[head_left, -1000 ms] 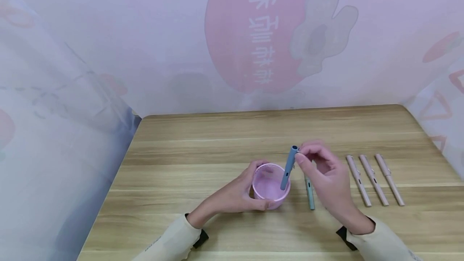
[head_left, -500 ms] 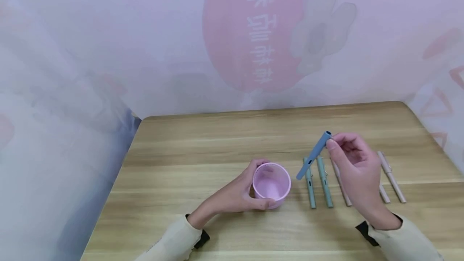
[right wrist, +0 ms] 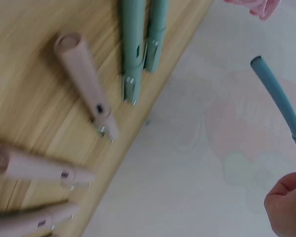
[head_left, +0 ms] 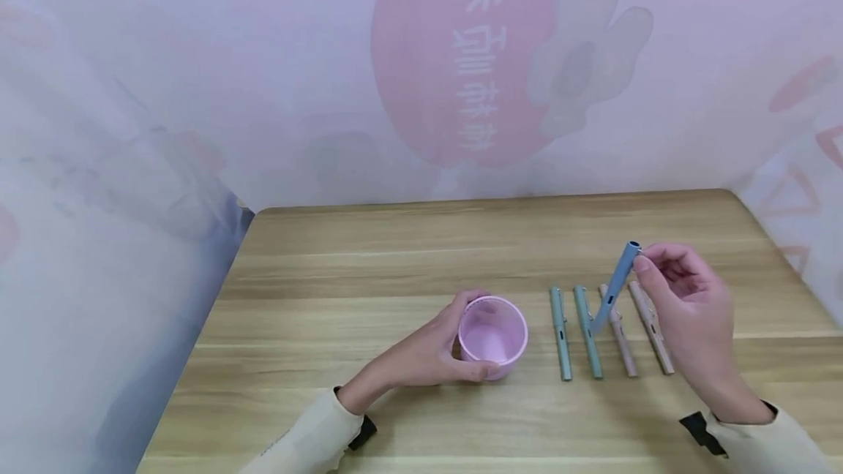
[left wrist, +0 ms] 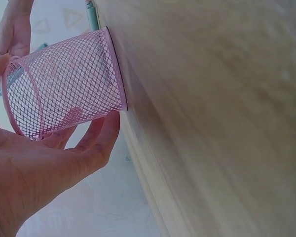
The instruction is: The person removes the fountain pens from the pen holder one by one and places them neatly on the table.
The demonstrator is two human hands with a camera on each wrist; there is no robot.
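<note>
Your right hand pinches the top of a blue pen and holds it tilted above the pens on the tabletop (two green pens and two pink pens lie side by side). Your left hand wraps around the pink mesh cup, which stands left of the pens.
</note>
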